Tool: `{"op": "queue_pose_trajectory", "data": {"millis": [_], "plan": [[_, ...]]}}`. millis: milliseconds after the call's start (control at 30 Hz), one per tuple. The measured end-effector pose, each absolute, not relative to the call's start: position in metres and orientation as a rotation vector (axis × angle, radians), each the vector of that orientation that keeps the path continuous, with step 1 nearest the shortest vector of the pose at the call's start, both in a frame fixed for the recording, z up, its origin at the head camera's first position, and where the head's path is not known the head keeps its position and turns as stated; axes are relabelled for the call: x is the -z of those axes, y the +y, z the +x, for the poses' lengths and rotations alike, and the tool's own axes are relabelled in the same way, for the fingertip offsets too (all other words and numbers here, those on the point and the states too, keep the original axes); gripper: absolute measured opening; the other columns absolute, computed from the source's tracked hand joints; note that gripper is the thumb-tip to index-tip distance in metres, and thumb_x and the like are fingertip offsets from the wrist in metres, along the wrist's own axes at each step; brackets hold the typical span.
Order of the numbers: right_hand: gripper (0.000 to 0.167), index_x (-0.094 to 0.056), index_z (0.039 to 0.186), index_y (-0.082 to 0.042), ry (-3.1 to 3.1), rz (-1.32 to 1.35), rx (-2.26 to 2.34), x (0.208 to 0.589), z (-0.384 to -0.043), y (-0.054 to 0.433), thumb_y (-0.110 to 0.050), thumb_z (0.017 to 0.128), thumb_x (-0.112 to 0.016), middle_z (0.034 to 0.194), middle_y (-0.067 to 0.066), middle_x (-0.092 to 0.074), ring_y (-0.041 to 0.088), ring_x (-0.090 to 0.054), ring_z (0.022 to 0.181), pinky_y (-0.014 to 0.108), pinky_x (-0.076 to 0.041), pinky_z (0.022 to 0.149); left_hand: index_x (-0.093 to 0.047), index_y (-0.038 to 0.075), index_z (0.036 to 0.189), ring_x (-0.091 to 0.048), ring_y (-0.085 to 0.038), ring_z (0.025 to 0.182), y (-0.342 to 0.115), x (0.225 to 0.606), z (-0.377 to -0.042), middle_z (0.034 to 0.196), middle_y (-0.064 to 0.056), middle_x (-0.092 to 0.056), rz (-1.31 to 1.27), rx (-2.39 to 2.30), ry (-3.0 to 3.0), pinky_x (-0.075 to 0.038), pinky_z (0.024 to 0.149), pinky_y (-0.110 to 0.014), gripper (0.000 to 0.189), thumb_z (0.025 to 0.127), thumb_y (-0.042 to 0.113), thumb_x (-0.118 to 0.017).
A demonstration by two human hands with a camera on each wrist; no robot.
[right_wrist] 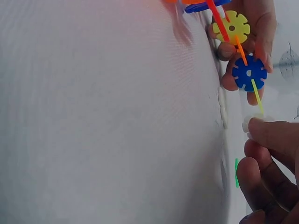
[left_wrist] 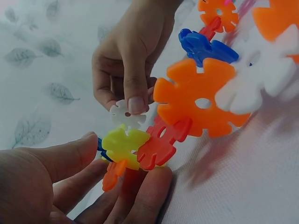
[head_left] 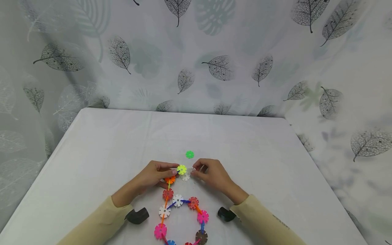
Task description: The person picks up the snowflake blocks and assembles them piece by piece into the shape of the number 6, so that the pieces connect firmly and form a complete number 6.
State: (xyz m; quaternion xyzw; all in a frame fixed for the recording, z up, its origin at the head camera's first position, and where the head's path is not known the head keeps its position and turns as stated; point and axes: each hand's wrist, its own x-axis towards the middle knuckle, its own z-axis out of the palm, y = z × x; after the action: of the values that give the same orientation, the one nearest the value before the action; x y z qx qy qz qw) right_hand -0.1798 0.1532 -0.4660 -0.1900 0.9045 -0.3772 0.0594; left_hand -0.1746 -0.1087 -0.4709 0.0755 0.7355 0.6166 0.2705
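My left hand (head_left: pixel 153 175) grips the end of a chain of slotted plastic snowflake discs, with the thumb and fingers around a blue disc (right_wrist: pixel 249 73). A yellow disc (head_left: pixel 182 169) stands edge-on in the blue one. My right hand (head_left: pixel 212 173) pinches a white snowflake disc (left_wrist: pixel 127 115) between thumb and forefinger, right at the yellow disc's edge. An orange disc (head_left: pixel 170 179) and a red disc (head_left: pixel 167 194) follow down the chain from the left hand.
The chain runs on into a loop of coloured discs, among them a white one (head_left: pixel 164 211), a pink one (head_left: pixel 160 231) and a brown one (head_left: pixel 201 237). A loose green disc (head_left: pixel 190 154) lies beyond the hands on the white table (head_left: pixel 260 153). A leaf-print curtain (head_left: pixel 199 44) hangs behind.
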Motion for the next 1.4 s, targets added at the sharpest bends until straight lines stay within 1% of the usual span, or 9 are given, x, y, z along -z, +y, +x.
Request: {"op": "queue_pose_trajectory", "data": {"millis": [200, 433, 567, 767, 900, 1000, 1100, 1167, 1400], "plan": [[0.011, -0.074, 0.096, -0.020, 2.793, -0.622, 1.088, 0.465, -0.179, 0.150, -0.022, 0.088, -0.081, 0.083, -0.015, -0.065, 0.006, -0.060, 0.078, 0.027, -0.053, 0.072, -0.062, 0.003, 0.137, -0.063, -0.019, 0.077, -0.109, 0.471, -0.175, 0.112, -0.011, -0.073, 0.194, -1.671, 1.972, -0.060, 0.069, -0.035, 0.047, 0.097, 0.026, -0.071], [0.007, -0.076, 0.093, -0.022, 2.873, -0.714, 0.998, 0.467, -0.179, 0.147, -0.025, 0.088, -0.081, 0.079, -0.017, -0.065, 0.003, -0.059, 0.073, 0.026, -0.050, 0.067, -0.062, 0.002, 0.138, -0.064, -0.019, 0.080, -0.109, 0.473, -0.175, 0.111, -0.012, -0.074, 0.195, -1.680, 1.963, -0.060, 0.070, -0.034, 0.048, 0.097, 0.027, -0.071], [0.007, -0.077, 0.092, -0.023, 2.940, -0.758, 0.909, 0.466, -0.178, 0.145, -0.027, 0.088, -0.081, 0.077, -0.017, -0.067, 0.001, -0.057, 0.071, 0.025, -0.049, 0.066, -0.062, 0.002, 0.138, -0.061, -0.018, 0.075, -0.109, 0.473, -0.174, 0.109, -0.011, -0.074, 0.211, -1.677, 1.959, -0.060, 0.068, -0.033, 0.047, 0.097, 0.026, -0.070], [0.006, -0.079, 0.091, -0.020, 2.992, -0.804, 0.869, 0.465, -0.178, 0.140, -0.024, 0.088, -0.081, 0.078, -0.013, -0.070, 0.001, -0.058, 0.071, 0.026, -0.050, 0.068, -0.064, 0.002, 0.135, -0.057, -0.015, 0.070, -0.108, 0.472, -0.174, 0.105, -0.010, -0.075, 0.214, -1.668, 1.964, -0.059, 0.064, -0.029, 0.044, 0.097, 0.025, -0.070], [0.006, -0.079, 0.090, -0.019, 2.993, -0.817, 0.895, 0.464, -0.178, 0.138, -0.024, 0.087, -0.082, 0.078, -0.012, -0.071, 0.000, -0.058, 0.070, 0.026, -0.050, 0.068, -0.066, 0.002, 0.131, -0.056, -0.014, 0.068, -0.108, 0.473, -0.174, 0.110, -0.009, -0.074, 0.198, -1.668, 1.972, -0.058, 0.063, -0.029, 0.042, 0.096, 0.025, -0.072], [0.005, -0.080, 0.089, -0.019, 3.014, -0.863, 0.877, 0.462, -0.178, 0.136, -0.024, 0.087, -0.082, 0.078, -0.012, -0.072, 0.001, -0.058, 0.069, 0.028, -0.050, 0.069, -0.067, 0.002, 0.129, -0.058, -0.013, 0.072, -0.109, 0.474, -0.174, 0.117, -0.009, -0.073, 0.189, -1.673, 1.981, -0.059, 0.064, -0.030, 0.041, 0.096, 0.025, -0.072], [0.006, -0.080, 0.089, -0.018, 3.049, -0.914, 0.818, 0.462, -0.179, 0.134, -0.024, 0.087, -0.082, 0.078, -0.011, -0.072, 0.001, -0.057, 0.069, 0.029, -0.049, 0.071, -0.068, 0.002, 0.129, -0.059, -0.013, 0.074, -0.109, 0.474, -0.174, 0.119, -0.010, -0.072, 0.184, -1.672, 1.994, -0.059, 0.065, -0.031, 0.041, 0.096, 0.025, -0.072], [0.006, -0.080, 0.089, -0.018, 3.075, -0.933, 0.773, 0.462, -0.179, 0.133, -0.023, 0.087, -0.082, 0.078, -0.010, -0.073, 0.001, -0.057, 0.068, 0.029, -0.048, 0.070, -0.068, 0.001, 0.128, -0.058, -0.014, 0.073, -0.109, 0.473, -0.174, 0.122, -0.010, -0.071, 0.182, -1.668, 2.000, -0.059, 0.064, -0.030, 0.040, 0.096, 0.025, -0.072], [0.007, -0.080, 0.089, -0.017, 3.106, -1.024, 0.610, 0.463, -0.180, 0.129, -0.023, 0.086, -0.083, 0.079, -0.008, -0.074, 0.004, -0.061, 0.068, 0.030, -0.046, 0.068, -0.069, 0.001, 0.127, -0.057, -0.012, 0.073, -0.108, 0.472, -0.174, 0.127, -0.014, -0.068, 0.199, -1.655, 2.020, -0.058, 0.063, -0.029, 0.039, 0.096, 0.025, -0.073]]}}
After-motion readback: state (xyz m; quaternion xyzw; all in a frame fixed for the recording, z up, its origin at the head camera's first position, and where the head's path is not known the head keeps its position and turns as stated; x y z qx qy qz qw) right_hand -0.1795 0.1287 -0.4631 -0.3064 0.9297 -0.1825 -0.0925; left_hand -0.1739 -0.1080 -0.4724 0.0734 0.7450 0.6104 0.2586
